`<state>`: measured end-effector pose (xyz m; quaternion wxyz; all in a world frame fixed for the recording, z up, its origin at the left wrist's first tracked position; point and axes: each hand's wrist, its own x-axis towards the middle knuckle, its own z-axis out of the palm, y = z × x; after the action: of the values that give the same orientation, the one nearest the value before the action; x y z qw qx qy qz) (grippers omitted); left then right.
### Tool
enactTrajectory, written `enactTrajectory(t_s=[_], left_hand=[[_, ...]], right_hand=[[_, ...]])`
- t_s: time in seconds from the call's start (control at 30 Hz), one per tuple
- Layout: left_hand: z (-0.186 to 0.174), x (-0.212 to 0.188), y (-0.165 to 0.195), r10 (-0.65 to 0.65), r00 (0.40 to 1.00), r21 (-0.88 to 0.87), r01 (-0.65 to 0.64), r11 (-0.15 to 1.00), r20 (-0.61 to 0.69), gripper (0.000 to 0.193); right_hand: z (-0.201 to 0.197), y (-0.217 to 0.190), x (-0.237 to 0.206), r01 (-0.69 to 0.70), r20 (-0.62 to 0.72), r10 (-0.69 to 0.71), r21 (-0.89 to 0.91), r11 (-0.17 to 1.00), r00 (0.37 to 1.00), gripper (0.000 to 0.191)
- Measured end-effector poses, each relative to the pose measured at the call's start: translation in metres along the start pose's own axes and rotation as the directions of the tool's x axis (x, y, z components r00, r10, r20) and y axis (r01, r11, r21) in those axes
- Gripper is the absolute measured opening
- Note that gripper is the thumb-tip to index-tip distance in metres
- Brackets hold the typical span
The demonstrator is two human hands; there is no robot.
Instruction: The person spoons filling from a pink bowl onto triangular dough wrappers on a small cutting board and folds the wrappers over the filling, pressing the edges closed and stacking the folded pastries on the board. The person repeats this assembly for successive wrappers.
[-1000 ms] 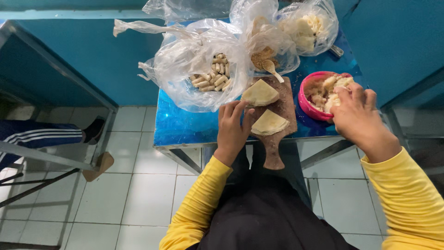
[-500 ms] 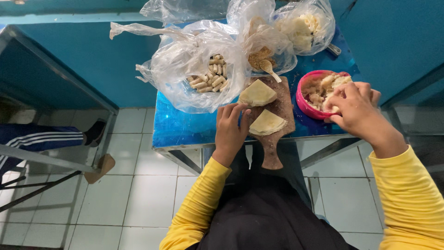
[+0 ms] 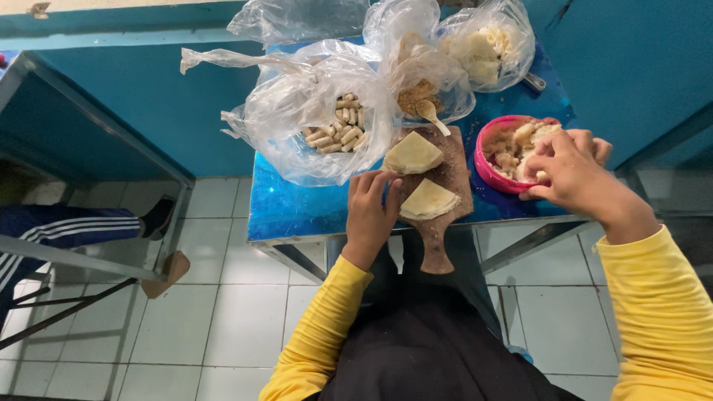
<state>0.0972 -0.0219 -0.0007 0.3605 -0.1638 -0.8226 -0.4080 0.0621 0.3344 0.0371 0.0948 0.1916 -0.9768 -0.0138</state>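
Small blue table (image 3: 297,212), crowded. My left hand (image 3: 369,212) lay flat, open, steadying wooden board (image 3: 445,186). Right hand (image 3: 568,167) pinched, seemingly, filling over pink bowl (image 3: 486,167); could drop.

cutting board (image 3: 440,167) matt wood; bowl (image 3: 486,165) glossy plastic; bags (image 3: 297,111) clear plastic

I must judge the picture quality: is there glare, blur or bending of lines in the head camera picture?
Head view: soft even light, weak shadows; white glare on the clear plastic bags and the wet blue table; wide-lens bending at the edges; left hand and right hand over the pink bowl look sharp.
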Motion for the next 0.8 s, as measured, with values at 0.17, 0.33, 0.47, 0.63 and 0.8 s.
enactTrajectory(t_s=[0.17,0.33,0.47,0.63,0.8], left_hand=[[0.001,0.0,-0.001,0.003,1.0,-0.005,-0.003,1.0,0.014,0.013],[0.001,0.0,-0.001,0.0,1.0,0.002,0.0,1.0,0.02,0.014],[0.001,0.0,-0.001,-0.001,1.0,-0.003,0.001,1.0,0.024,0.014],[-0.002,0.001,0.002,0.026,0.999,-0.016,-0.025,1.0,0.04,0.016],[-0.007,0.001,0.006,0.097,0.989,-0.066,-0.09,0.994,0.11,0.018]], right_hand=[[-0.015,-0.007,-0.002,0.026,-0.007,-0.026,-0.013,1.0,1.0,0.029],[-0.017,-0.012,0.002,0.01,0.11,-0.001,-0.08,0.997,0.994,0.025],[-0.008,-0.003,0.011,-0.002,0.182,0.012,-0.053,0.999,0.983,0.023],[0.01,0.012,0.007,0.032,0.038,-0.034,0.07,0.997,0.999,0.024],[0.011,0.011,0.004,0.001,-0.017,-0.001,0.054,0.999,1.0,0.046]])
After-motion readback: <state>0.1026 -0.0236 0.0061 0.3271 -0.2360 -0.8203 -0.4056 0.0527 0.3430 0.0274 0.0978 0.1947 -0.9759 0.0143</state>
